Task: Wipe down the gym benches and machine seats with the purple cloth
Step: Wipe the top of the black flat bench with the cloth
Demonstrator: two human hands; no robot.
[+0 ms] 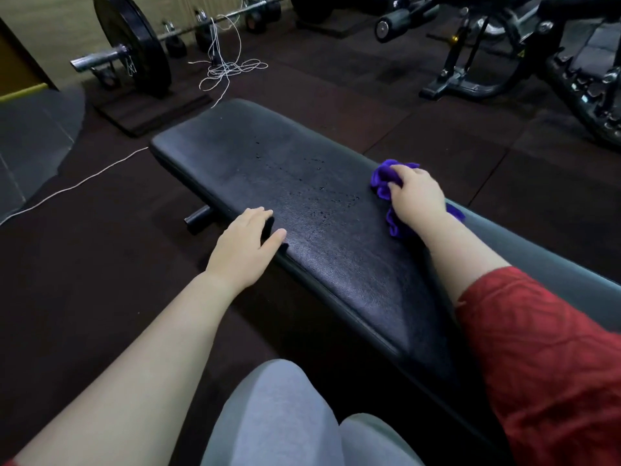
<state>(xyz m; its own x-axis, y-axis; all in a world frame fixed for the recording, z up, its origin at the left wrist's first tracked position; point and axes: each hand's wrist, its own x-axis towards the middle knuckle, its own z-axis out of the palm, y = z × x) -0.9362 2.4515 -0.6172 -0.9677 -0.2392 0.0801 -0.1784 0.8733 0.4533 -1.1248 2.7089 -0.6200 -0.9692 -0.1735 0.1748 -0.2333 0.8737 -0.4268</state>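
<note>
A long black padded gym bench (268, 169) runs from the upper middle down to the lower right, with small droplets scattered across its middle. My right hand (418, 195) presses a crumpled purple cloth (383, 181) onto the bench's right edge, and part of the cloth sticks out under my wrist. My left hand (243, 248) rests flat on the bench's left edge with its fingers spread and holds nothing.
A barbell with a black plate (134, 45) lies on the floor at the upper left, with a tangle of white cord (228, 67) beside it. A black weight machine (537, 52) stands at the upper right. The floor is dark rubber matting.
</note>
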